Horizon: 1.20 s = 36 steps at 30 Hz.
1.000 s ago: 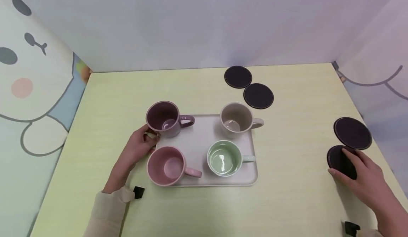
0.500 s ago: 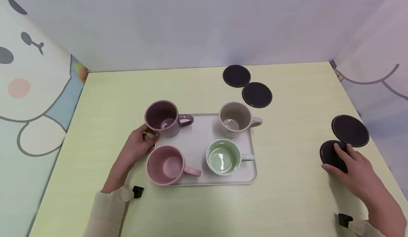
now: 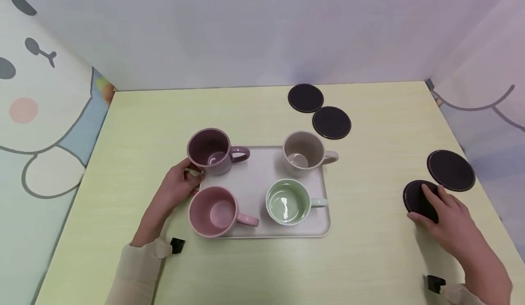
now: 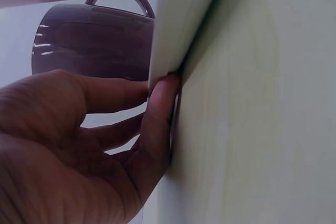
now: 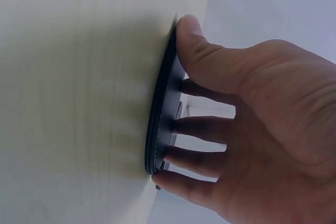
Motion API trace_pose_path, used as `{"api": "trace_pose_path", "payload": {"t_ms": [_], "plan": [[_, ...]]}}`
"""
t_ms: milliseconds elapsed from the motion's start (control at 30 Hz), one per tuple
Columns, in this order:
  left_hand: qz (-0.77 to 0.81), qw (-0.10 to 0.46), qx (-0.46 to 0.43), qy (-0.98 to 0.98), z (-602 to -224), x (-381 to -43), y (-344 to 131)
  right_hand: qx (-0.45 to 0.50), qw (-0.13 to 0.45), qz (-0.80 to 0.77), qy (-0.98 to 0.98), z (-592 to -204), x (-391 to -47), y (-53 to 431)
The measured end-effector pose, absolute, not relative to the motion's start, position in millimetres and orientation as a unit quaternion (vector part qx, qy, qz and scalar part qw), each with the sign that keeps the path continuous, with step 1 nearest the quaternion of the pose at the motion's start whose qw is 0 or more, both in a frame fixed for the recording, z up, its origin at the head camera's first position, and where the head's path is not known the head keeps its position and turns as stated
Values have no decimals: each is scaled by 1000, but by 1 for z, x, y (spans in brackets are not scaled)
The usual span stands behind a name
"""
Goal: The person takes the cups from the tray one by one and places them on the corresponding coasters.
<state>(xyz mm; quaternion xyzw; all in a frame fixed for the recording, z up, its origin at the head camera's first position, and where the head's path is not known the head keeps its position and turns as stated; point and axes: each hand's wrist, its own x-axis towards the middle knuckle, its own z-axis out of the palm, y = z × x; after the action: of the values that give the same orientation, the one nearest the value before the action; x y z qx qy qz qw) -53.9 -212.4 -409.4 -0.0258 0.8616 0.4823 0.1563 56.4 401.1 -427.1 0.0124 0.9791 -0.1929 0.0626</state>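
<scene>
In the head view, my left hand [image 3: 176, 188] is at the left edge of the white tray [image 3: 257, 173], between a purple mug [image 3: 209, 154] and a pink mug [image 3: 213, 211]. The left wrist view shows thumb and fingers pinching the tray's rim [image 4: 181, 19], with the purple mug [image 4: 94, 43] just above. Far to the right, my right hand [image 3: 451, 223] holds a round black coaster [image 3: 414, 199] by its edge, thumb on one side and fingers on the other. In the right wrist view the coaster [image 5: 167, 95] lies close to the tabletop, its edge looking layered.
A beige mug [image 3: 303, 154] and a green mug [image 3: 288, 202] also stand on the tray, handles to the right. Another black coaster [image 3: 451, 170] lies behind my right hand. Two more coasters lie near the back wall, one here [image 3: 331, 122]. Patterned panels flank the table.
My right hand has slid left with the coaster, which now sits apart from the one behind it. My left hand, the tray and the mugs have stayed in place.
</scene>
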Motion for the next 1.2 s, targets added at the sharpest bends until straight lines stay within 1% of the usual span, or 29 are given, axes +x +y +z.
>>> {"api": "trace_pose_path", "payload": {"t_ms": [333, 667, 900, 1200], "plan": [[482, 157, -32, 862, -408, -52, -213, 22, 37, -188, 981, -425, 46, 387], [484, 154, -28, 861, -410, -51, -213, 28, 66, -180, 981, -419, 33, 380], [486, 156, -25, 860, -408, -52, -211, 19, 62, -187, 980, -418, 25, 373], [489, 156, -30, 858, -408, -52, -212, 16, 74, -174, 982, -416, 17, 367]]}}
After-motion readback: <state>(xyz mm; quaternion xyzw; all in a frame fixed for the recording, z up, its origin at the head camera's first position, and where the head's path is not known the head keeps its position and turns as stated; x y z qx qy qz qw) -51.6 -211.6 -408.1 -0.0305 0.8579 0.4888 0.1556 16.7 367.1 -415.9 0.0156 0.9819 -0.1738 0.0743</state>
